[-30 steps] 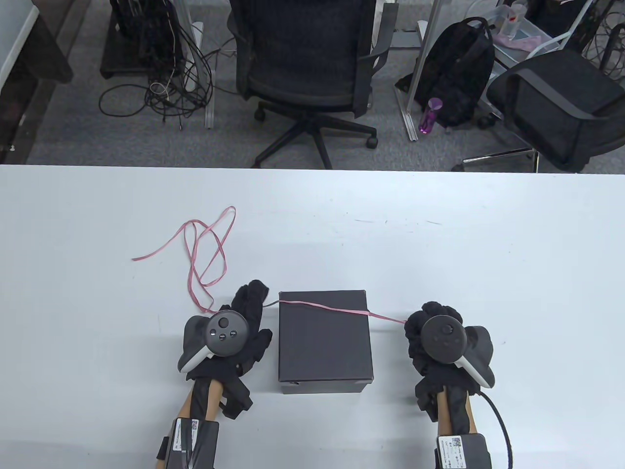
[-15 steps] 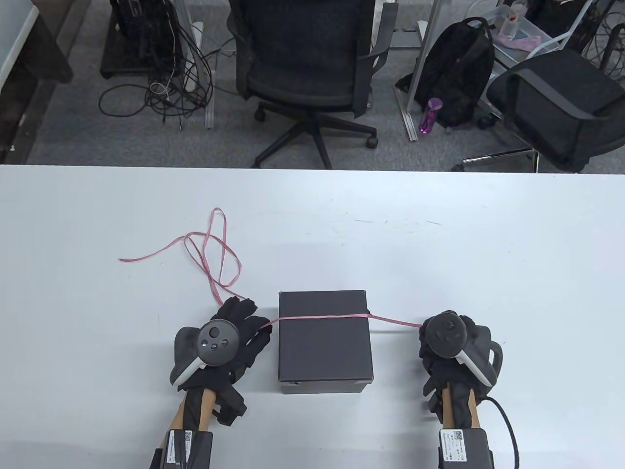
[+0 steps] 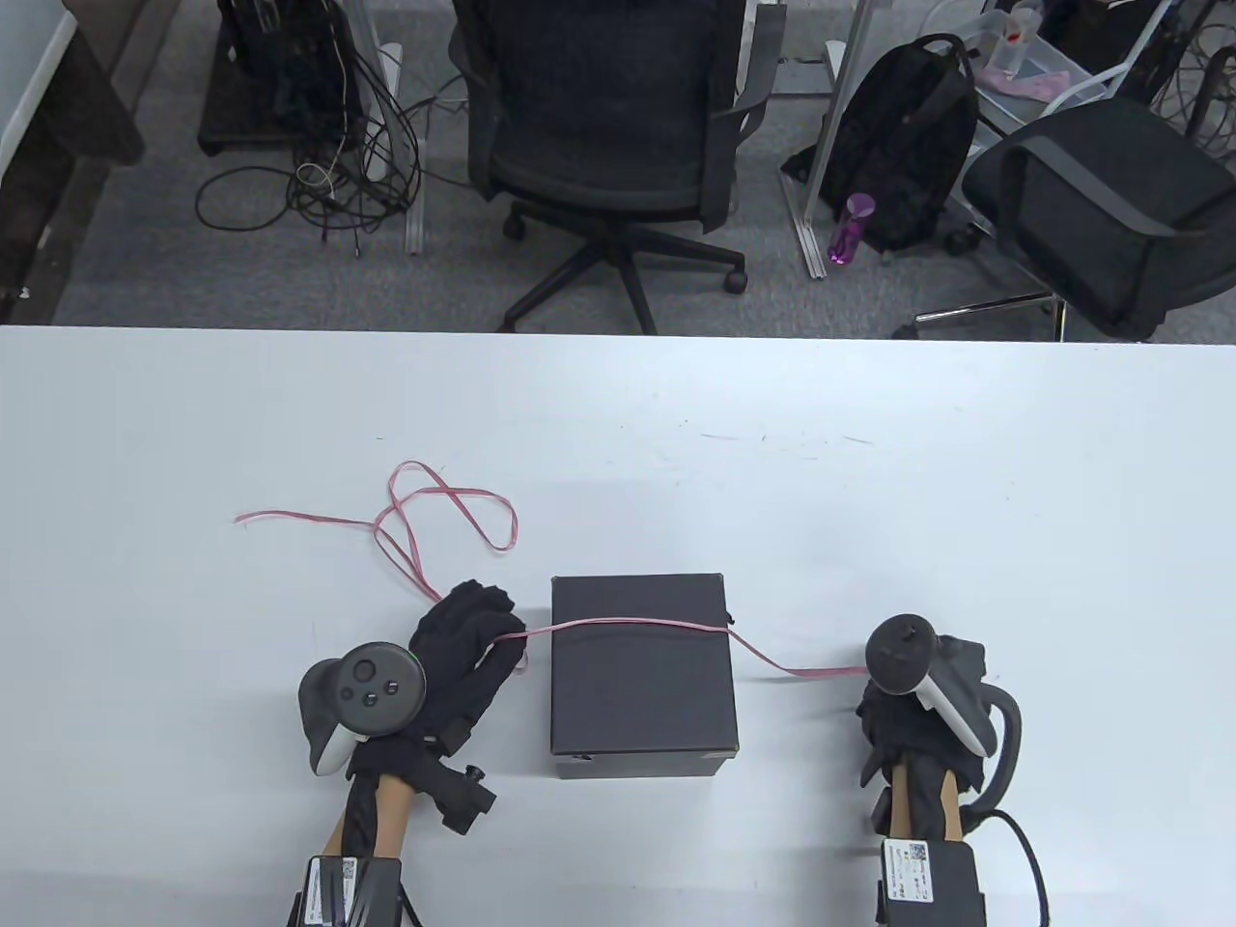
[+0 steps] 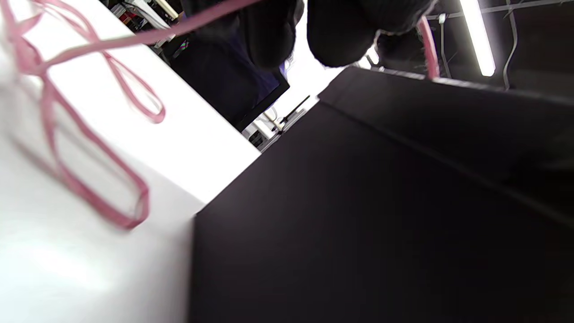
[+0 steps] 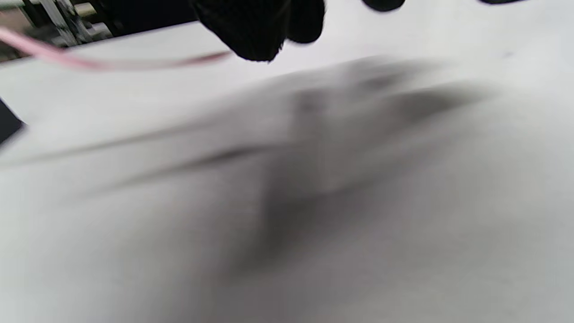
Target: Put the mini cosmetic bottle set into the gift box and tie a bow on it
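Ribbon [image 3: 628, 625] slacker than before, hands [image 3: 454, 657] lower.

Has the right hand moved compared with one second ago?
Yes. The right hand moved right, away from the gift box, and toward the table's near edge.

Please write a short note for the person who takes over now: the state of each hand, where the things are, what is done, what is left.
Left hand: pinches the ribbon beside the box.
Right hand: holds the ribbon's other end; its grip is hidden under the tracker.
Box: closed, on the table. Bottle set not in view.
Ribbon: lies across the lid; the spare length is looped on the table behind the left hand.
Done: ribbon laid over the box.
Left: wrap it and tie the bow.
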Demonstrator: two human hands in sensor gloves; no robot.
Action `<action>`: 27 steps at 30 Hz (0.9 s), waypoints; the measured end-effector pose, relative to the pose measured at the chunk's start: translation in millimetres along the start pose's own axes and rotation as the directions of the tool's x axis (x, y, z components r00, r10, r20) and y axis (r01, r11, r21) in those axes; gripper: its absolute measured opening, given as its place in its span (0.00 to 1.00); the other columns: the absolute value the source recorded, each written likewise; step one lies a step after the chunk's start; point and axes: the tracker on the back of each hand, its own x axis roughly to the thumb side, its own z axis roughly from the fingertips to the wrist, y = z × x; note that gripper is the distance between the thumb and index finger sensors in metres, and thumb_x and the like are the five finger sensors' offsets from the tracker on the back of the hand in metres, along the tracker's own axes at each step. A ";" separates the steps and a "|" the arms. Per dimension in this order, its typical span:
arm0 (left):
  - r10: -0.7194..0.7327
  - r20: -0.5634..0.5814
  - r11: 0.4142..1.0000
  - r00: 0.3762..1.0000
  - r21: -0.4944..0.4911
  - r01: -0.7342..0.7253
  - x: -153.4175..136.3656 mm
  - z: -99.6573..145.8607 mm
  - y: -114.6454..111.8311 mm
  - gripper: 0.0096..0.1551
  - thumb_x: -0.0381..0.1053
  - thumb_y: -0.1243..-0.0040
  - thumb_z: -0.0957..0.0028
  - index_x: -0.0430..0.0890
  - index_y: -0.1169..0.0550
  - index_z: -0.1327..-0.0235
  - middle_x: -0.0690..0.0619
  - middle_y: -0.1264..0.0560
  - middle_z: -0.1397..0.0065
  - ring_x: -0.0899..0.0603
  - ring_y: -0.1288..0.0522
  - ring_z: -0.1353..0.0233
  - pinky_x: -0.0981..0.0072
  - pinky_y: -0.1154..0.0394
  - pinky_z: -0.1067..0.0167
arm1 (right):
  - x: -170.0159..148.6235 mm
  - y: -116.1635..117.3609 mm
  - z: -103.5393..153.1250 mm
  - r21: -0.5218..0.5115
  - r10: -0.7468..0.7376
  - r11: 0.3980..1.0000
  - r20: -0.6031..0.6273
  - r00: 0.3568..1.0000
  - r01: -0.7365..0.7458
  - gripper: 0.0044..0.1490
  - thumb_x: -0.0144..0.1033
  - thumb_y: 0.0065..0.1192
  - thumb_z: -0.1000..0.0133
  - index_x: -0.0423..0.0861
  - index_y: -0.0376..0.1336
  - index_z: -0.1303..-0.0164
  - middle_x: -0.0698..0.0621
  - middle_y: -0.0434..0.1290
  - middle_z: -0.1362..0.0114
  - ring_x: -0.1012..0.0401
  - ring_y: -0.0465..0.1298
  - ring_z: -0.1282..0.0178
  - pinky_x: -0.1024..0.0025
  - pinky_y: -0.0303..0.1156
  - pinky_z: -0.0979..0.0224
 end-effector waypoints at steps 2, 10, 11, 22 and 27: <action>0.028 0.023 1.000 0.999 0.013 -0.029 8.7 0.2 0.2 0.23 0.61 0.54 0.37 0.54 0.27 0.35 0.49 0.26 0.25 0.34 0.25 0.25 0.24 0.36 0.28 | 11.3 -11.8 8.3 -0.109 -0.115 0.986 0.113 0.987 0.127 0.50 0.26 0.54 0.36 0.21 0.35 0.16 0.13 0.32 0.21 0.19 0.34 0.30 0.18 0.45 0.34; -0.059 0.144 0.994 0.988 0.102 0.044 59.2 6.4 -2.8 0.23 0.61 0.56 0.36 0.52 0.27 0.36 0.51 0.23 0.40 0.41 0.22 0.46 0.41 0.26 0.37 | 87.9 -41.5 68.0 -0.198 -0.223 0.868 0.664 0.713 0.456 0.50 0.39 0.55 0.33 0.25 0.41 0.13 0.17 0.36 0.18 0.22 0.33 0.27 0.15 0.40 0.35; -0.097 0.153 0.991 0.983 0.103 0.082 64.3 7.6 -4.3 0.23 0.61 0.56 0.36 0.52 0.27 0.36 0.52 0.23 0.41 0.41 0.21 0.47 0.42 0.25 0.37 | 97.9 -39.7 73.9 -0.164 -0.212 0.883 0.696 0.685 0.441 0.53 0.44 0.55 0.34 0.25 0.40 0.13 0.17 0.34 0.17 0.23 0.32 0.27 0.14 0.39 0.35; -0.262 0.285 0.965 0.922 0.084 0.248 100.3 17.6 -18.2 0.23 0.61 0.55 0.37 0.55 0.26 0.35 0.52 0.24 0.37 0.40 0.22 0.42 0.39 0.27 0.34 | 142.7 -18.5 96.5 -0.202 0.005 0.955 0.740 0.673 0.215 0.46 0.44 0.55 0.35 0.38 0.45 0.11 0.17 0.36 0.18 0.22 0.32 0.28 0.14 0.39 0.36; -0.265 0.292 0.964 0.919 0.063 0.258 101.1 16.8 -19.7 0.23 0.62 0.54 0.37 0.58 0.25 0.34 0.50 0.27 0.30 0.37 0.24 0.34 0.35 0.29 0.32 | 147.2 -17.4 99.8 -0.217 0.015 0.950 0.751 0.660 0.225 0.31 0.35 0.49 0.34 0.39 0.62 0.22 0.18 0.40 0.17 0.22 0.34 0.27 0.15 0.40 0.36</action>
